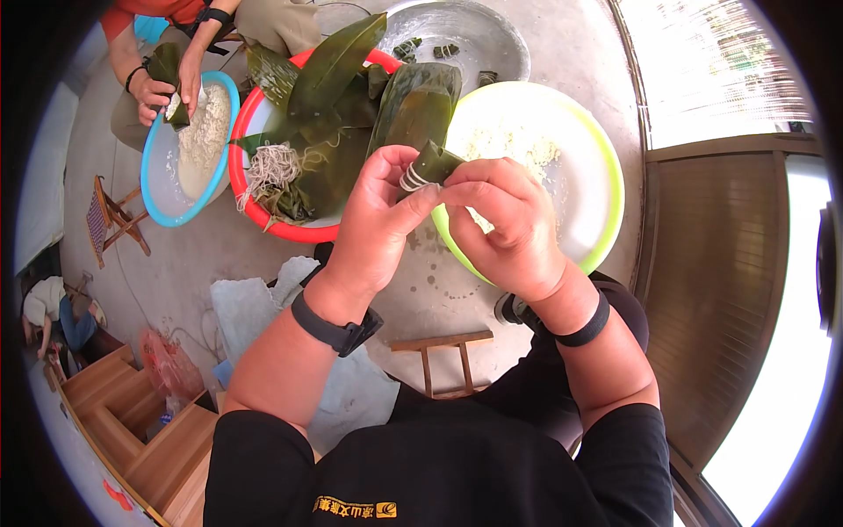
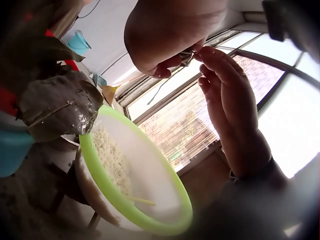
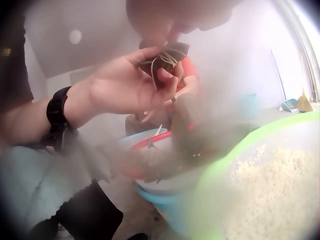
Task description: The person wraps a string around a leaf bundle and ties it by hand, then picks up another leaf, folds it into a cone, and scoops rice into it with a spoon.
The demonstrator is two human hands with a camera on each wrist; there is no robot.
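Note:
A small green leaf-wrapped bundle (image 1: 432,165), wound with white string, is held up between both hands in the head view. My left hand (image 1: 379,211) grips it from the left, thumb along its lower side. In the right wrist view the left hand (image 3: 125,82) curls round the bundle (image 3: 167,59), with several string loops across it. My right hand (image 1: 509,215) pinches at the bundle's right end with thumb and index finger; the left wrist view shows this right hand (image 2: 230,95) with its fingertips together. Whether it holds leaf or string is unclear.
A green-rimmed basin (image 1: 606,176) of rice stands beyond my right hand. The red-rimmed basin (image 1: 239,167) holds leaves and string. Another person's hands (image 1: 176,88) hold a leaf over a blue basin (image 1: 158,189). A metal basin (image 1: 505,35) holds small bundles.

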